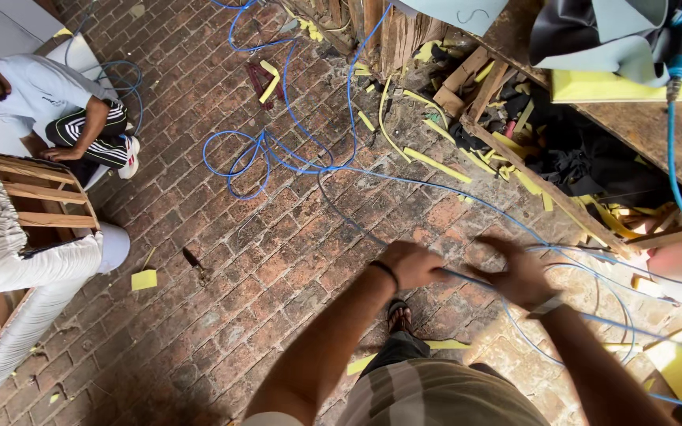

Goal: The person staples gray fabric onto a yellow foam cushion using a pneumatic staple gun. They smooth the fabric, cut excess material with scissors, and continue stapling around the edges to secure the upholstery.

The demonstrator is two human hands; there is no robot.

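A thin blue hose (467, 278) is gripped by the left hand (414, 264) and right hand (521, 276), held slightly apart above the brick floor (262, 268).

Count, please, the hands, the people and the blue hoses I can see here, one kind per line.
Hands of the camera wearer: 2, left hand and right hand, both on the blue hose
Other people: 1, seated person
Blue hose tangles: 1
Total: 4

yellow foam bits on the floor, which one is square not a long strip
The flat yellow square lying alone on the bricks beside the upholstered chair frame; the others are thin strips.
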